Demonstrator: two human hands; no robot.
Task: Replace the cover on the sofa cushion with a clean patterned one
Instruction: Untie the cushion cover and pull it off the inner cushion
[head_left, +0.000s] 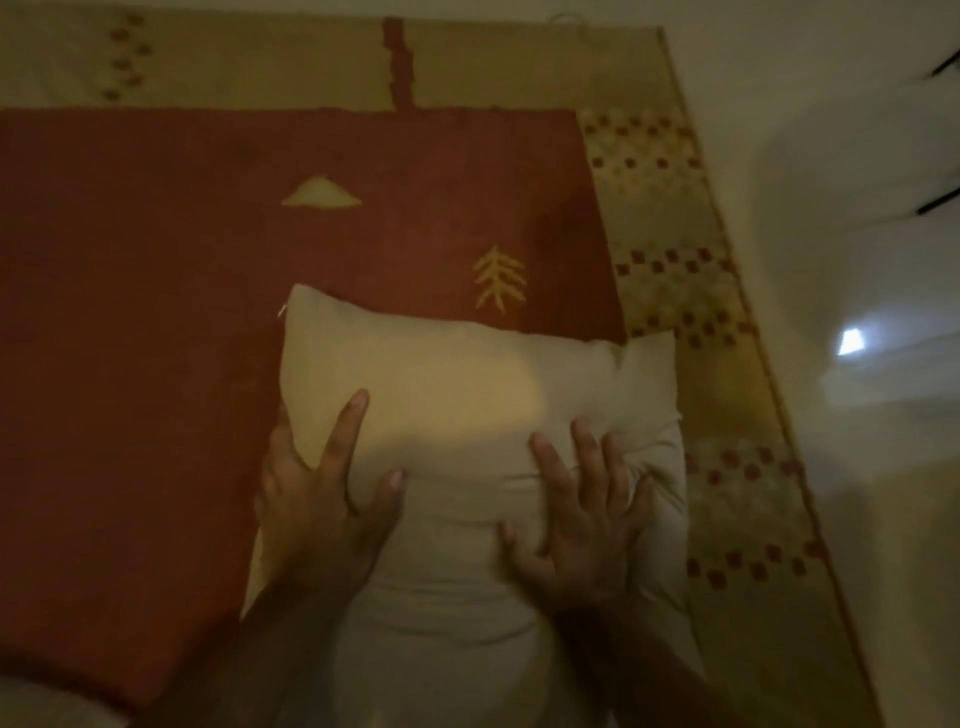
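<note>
Cream cushion (457, 374) flat near right edge of the rug (156, 234). Left grip (322, 509) clamped on its left side, index and thumb on top; right grip (576, 519) splayed apart, pressing it.

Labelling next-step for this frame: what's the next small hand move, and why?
Probably slide the left hand up the cushion edge to what looks like a zip tab at its far-left corner and start opening it. The cushion looks plain, not patterned, and the right hand lies flat on it.
</note>
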